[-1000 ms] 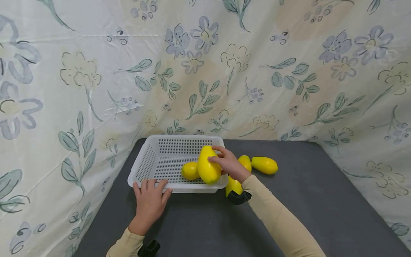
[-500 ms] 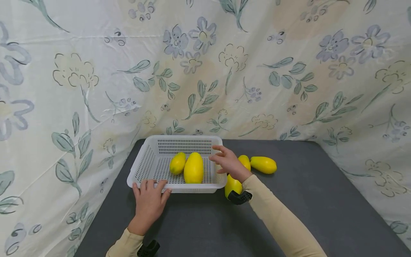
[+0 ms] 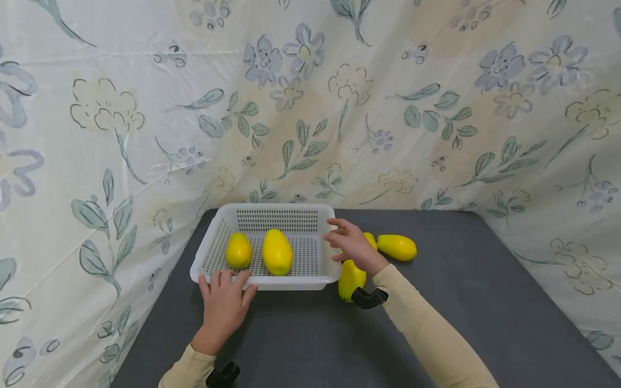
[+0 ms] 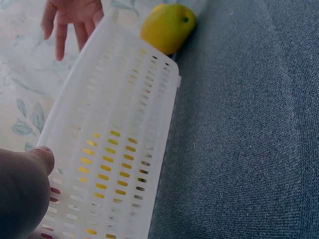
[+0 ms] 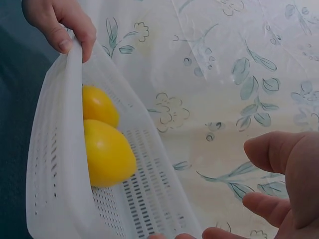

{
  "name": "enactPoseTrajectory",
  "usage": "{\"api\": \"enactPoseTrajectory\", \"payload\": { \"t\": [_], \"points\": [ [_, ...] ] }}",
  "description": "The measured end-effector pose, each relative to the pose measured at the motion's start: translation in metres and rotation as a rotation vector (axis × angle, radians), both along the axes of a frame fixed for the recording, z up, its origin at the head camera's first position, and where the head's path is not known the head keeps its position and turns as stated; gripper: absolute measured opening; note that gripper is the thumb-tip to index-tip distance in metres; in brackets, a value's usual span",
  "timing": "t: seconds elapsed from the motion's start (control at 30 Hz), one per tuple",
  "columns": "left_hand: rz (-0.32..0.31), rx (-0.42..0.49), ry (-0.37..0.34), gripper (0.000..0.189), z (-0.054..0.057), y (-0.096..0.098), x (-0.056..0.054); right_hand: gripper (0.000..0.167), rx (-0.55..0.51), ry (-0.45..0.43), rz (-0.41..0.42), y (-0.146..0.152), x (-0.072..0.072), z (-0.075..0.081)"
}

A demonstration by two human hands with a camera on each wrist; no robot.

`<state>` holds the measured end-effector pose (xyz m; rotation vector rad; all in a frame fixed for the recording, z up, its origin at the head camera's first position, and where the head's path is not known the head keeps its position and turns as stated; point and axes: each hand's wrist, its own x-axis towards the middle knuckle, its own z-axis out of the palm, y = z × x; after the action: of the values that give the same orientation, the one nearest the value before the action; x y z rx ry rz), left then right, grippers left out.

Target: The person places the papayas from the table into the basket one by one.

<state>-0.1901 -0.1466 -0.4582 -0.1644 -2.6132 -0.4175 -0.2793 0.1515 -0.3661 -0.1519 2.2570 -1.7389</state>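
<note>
A white perforated plastic basket (image 3: 291, 283) holds two plump yellow papaya-like fruits, one at the left (image 3: 239, 250) and a longer one (image 3: 277, 252) near the middle. My left hand (image 3: 224, 307) grips the basket's near rim at the left, thumb outside and fingers over the edge, as the right wrist view (image 5: 62, 22) also shows. Over the basket's right rim hovers my right hand (image 3: 356, 245), fingers spread, holding nothing. Below its wrist, a yellow fruit (image 3: 351, 280) lies against the basket's right side. Another (image 3: 371, 240) is partly hidden behind the hand.
One more yellow fruit (image 3: 397, 247) lies on the dark grey tabletop (image 3: 461, 291), right of the hand. A flowered cloth (image 3: 310, 108) hangs close behind the table and along both sides. Black wrist straps (image 3: 370, 298) are on both wrists.
My right hand has let go of the longer fruit inside the basket and drawn slightly right. Both fruits in the basket have rolled left. My left hand stays on the rim.
</note>
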Motion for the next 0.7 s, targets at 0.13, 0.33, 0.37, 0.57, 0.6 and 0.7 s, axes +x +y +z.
{"api": "enactPoseTrajectory", "payload": {
  "t": [0.13, 0.33, 0.37, 0.57, 0.6, 0.7],
  "points": [
    [0.005, -0.007, -0.013, 0.035, 0.002, 0.000, -0.002, 0.061, 0.005, 0.008, -0.007, 0.016, -0.002, 0.002],
    [0.002, -0.006, -0.042, 0.036, 0.004, 0.001, -0.003, 0.058, 0.028, -0.001, -0.057, 0.043, -0.004, 0.005],
    [0.003, -0.005, -0.047, 0.036, 0.005, 0.001, -0.003, 0.058, 0.028, -0.004, -0.064, 0.048, -0.004, 0.006],
    [0.003, -0.001, -0.048, 0.036, 0.006, 0.001, -0.002, 0.063, 0.038, -0.007, -0.097, 0.076, -0.001, 0.007],
    [0.001, -0.002, -0.043, 0.036, 0.005, 0.001, -0.002, 0.063, 0.043, -0.009, -0.104, 0.082, -0.001, 0.006],
    [0.000, -0.004, -0.028, 0.035, 0.004, 0.000, -0.002, 0.065, 0.053, -0.018, -0.123, 0.097, 0.002, 0.003]
  ]
}}
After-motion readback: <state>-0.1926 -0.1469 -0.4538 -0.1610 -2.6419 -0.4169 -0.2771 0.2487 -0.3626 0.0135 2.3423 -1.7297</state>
